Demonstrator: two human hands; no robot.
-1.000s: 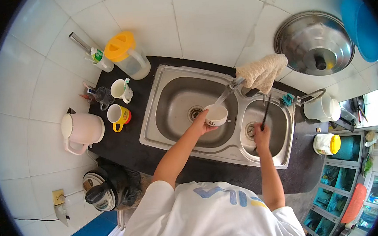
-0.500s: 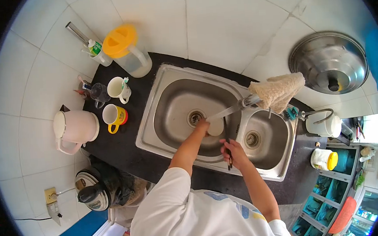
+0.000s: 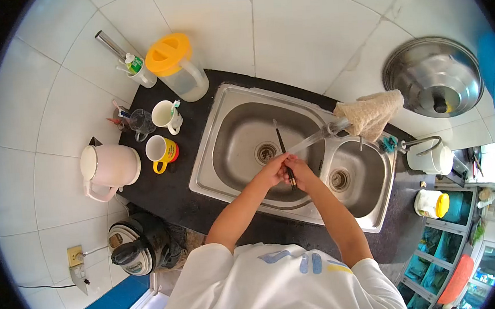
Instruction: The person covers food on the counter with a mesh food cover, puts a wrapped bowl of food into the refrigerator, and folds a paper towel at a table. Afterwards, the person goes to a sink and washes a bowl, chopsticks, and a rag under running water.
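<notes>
My left hand [image 3: 274, 170] and my right hand [image 3: 302, 173] are together over the front of the large sink basin [image 3: 234, 132]. Both are closed around dark, slender chopsticks [image 3: 281, 141], whose silvery tips point toward the back of the basin. The gold-banded thick ends stick out below my right hand. How many chopsticks there are, I cannot tell. A stream of water [image 3: 307, 143] runs from the faucet [image 3: 333, 128] down to my hands. Behind my left hand is the drain [image 3: 266, 152].
A beige cloth [image 3: 371, 114] hangs over the faucet. On the left counter stand a yellow-lidded pitcher [image 3: 177, 67], a white cup [image 3: 166, 116], a yellow-handled mug [image 3: 161, 153] and a pink kettle [image 3: 111, 168]. The small basin [image 3: 360, 187] is at the right; a pot lid [image 3: 432, 77] leans against the wall.
My right hand has moved up and left with the chopsticks to meet my left hand. A pale round shape beside my left hand no longer shows. The view has shifted slightly.
</notes>
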